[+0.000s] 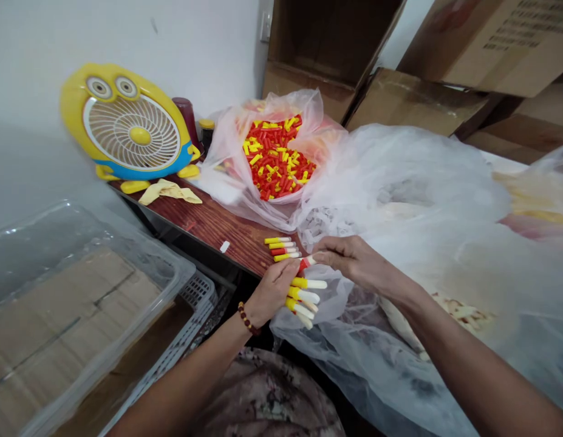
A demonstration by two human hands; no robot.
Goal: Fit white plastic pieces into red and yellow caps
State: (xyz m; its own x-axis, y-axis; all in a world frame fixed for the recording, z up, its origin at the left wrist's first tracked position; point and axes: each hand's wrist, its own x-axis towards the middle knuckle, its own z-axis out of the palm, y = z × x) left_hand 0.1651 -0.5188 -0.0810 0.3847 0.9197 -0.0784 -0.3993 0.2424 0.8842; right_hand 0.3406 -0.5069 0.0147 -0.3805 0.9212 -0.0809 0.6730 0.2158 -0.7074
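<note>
My left hand [274, 291] is closed around several pen-like sticks [303, 295] with yellow sleeves and long white ends, which stick out to the right of the fist. At its thumb and forefinger is one red-and-white stick [305, 263]. My right hand [342, 258] pinches the white end of that stick, the fingertips of both hands almost meeting there. Just beyond, on the table edge, lies a row of similar sticks [281, 245], yellow and red with white ends. Farther back, an open plastic bag [226, 142] holds many short red and yellow tubes [281, 161].
Small whitish pieces [327, 223] lie in clear plastic beside the brown table [208, 224]. Large translucent bags [422, 176] cover the right side. A yellow fan [138, 135] and a pale cloth [169, 191] are at left, above a clear bin [172, 282]. Cardboard boxes [413, 100] stand behind.
</note>
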